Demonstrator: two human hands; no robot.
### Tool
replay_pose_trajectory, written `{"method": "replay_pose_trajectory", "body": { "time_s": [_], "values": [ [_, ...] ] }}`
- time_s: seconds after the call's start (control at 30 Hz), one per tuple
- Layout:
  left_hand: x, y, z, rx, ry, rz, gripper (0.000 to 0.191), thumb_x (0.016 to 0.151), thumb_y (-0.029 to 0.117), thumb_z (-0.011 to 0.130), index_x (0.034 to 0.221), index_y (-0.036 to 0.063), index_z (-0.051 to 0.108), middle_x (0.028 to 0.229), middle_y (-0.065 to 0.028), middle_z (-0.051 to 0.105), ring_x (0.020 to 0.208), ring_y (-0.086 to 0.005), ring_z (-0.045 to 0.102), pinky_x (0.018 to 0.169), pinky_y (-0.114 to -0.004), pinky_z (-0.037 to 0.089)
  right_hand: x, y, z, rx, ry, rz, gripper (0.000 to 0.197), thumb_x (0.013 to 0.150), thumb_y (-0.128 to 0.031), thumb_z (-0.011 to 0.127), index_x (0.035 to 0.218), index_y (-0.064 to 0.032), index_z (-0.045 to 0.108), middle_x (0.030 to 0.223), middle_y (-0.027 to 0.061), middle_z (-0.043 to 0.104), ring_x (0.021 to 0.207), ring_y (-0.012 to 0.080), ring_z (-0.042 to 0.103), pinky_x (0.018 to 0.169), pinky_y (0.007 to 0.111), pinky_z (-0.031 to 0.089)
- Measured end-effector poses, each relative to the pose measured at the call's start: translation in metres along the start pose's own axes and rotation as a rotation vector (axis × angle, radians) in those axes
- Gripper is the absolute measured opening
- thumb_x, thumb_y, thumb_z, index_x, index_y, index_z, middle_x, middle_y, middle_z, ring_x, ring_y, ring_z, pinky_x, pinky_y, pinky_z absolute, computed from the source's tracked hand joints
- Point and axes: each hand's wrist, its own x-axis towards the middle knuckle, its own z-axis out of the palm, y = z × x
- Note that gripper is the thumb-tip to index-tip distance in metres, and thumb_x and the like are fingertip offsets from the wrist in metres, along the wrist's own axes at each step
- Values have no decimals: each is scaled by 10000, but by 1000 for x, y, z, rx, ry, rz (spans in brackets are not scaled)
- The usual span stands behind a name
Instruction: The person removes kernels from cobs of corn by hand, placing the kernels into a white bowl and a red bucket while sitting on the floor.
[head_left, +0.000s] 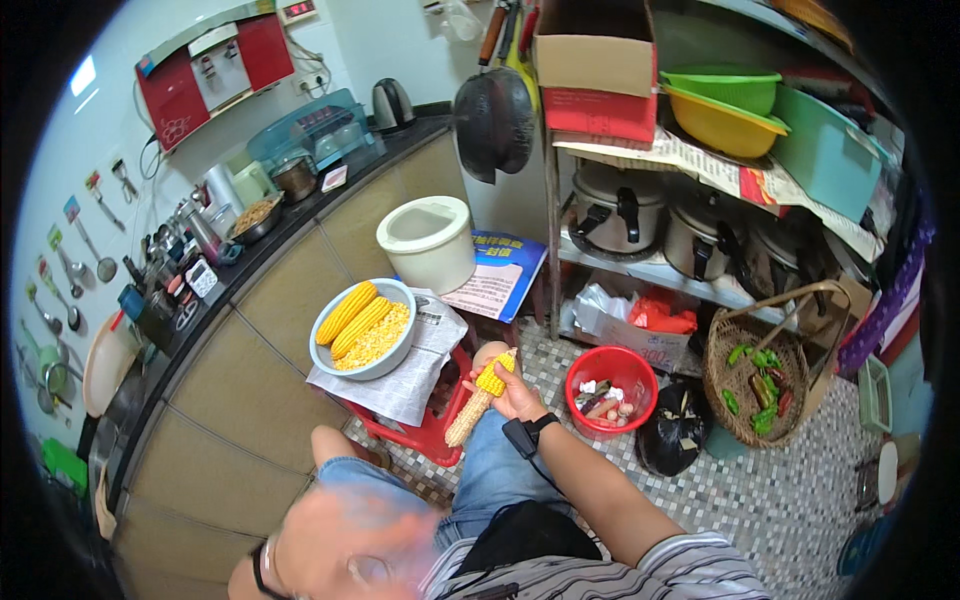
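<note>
My right hand (517, 397) grips a corn cob (471, 416) above my right knee. Yellow kernels cover its upper end, while the lower part is stripped pale. A motion-blurred left hand (360, 532) hangs close below the camera, over my lap; its fingers and anything in them cannot be made out. Ahead and to the left, a pale blue bowl (319, 361) contains two whole yellow corn cobs (356, 322) and loose kernels (379, 343). Newspaper (409, 390) lies under the bowl on a red plastic stool (442, 446).
A white lidded bucket (427, 262) stands behind the bowl. To the right are a red waste bucket (574, 416), a black plastic bag (673, 435) and a wicker basket (724, 412) of peppers. A metal shelf (555, 285) holds pressure cookers (619, 206). A dark counter (247, 281) runs along the left.
</note>
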Motion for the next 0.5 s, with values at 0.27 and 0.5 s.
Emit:
{"method": "replay_pose_trajectory", "body": {
  "time_s": [0.27, 0.5],
  "values": [
    [25, -234, 118, -1063, 810, -668, 237, 904, 254, 489, 1062, 78, 519, 1042, -52, 547, 943, -146, 521, 829, -301, 429, 12, 21, 21, -33, -29, 19, 323, 853, -342, 588, 995, -55, 543, 935, 120, 607, 980, 279, 562, 965, 529, 394],
    [42, -337, 247, -468, 453, -897, 337, 920, 313, 430, 925, 18, 594, 838, -75, 606, 631, -130, 546, 536, -267, 437, 7, 16, 12, -54, -37, -30, 367, 859, -387, 565, 994, -47, 538, 1061, 138, 584, 1115, 306, 498, 1016, 510, 330]
  ]
}}
